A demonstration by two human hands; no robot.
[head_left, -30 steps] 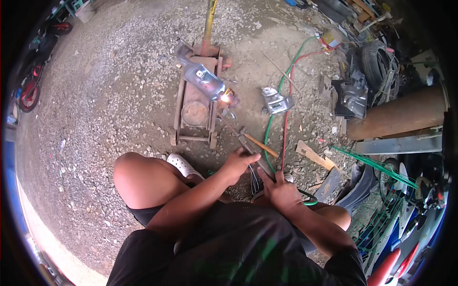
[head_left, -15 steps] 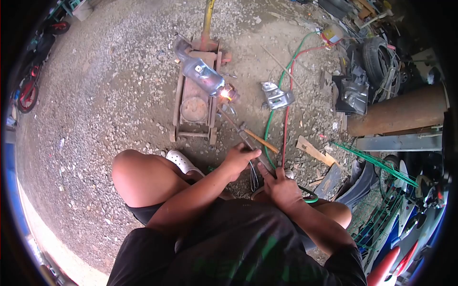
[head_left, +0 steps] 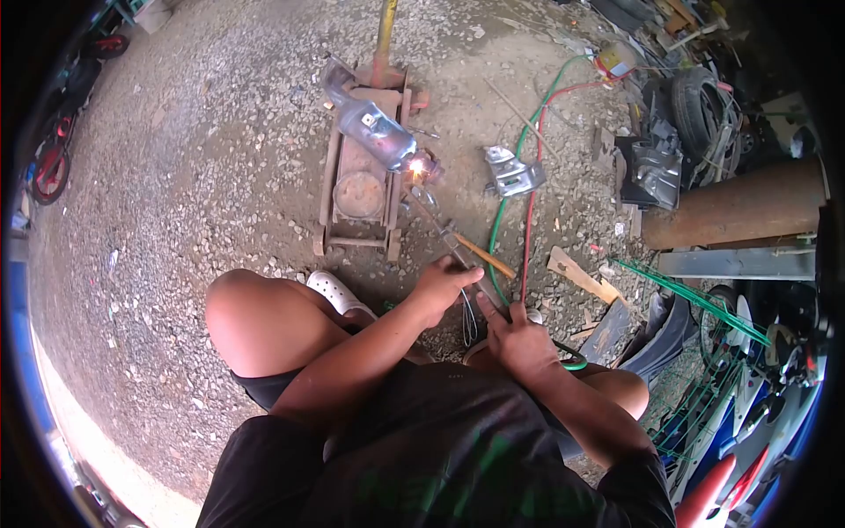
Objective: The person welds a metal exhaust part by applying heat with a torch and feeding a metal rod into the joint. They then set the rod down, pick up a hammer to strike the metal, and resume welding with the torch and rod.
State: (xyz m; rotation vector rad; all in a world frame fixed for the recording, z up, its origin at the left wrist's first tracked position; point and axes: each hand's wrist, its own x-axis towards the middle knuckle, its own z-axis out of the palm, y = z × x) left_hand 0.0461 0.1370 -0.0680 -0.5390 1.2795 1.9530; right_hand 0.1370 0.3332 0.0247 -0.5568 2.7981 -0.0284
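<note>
Both my hands are closed around a long gas cutting torch (head_left: pixel 429 214). My left hand (head_left: pixel 443 290) grips it farther forward, and my right hand (head_left: pixel 521 345) holds the rear end, where the hoses join. At the torch's tip, a bright glow lights the lower right end of a metal exhaust canister (head_left: pixel 377 132), which looks like a catalytic converter. The canister lies tilted across a rusty floor jack (head_left: pixel 328 180). Beneath the torch rests a wooden-handled tool (head_left: pixel 486 256), its head partly hidden. A loop of wire (head_left: pixel 468 324) hangs near my left hand.
A green hose (head_left: pixel 495 238) and a red hose (head_left: pixel 528 231) run across the gravel. Beside them lies a bent silver metal shield (head_left: pixel 515 174). At right are a rusty cylinder (head_left: pixel 735 209), a tire (head_left: pixel 695 101) and green wire racks (head_left: pixel 695 299). The jack's yellow handle (head_left: pixel 385 35) stands upright.
The glow at the canister's end has become whiter and more pointed. The view has shifted slightly; my hands keep their grip on the torch.
</note>
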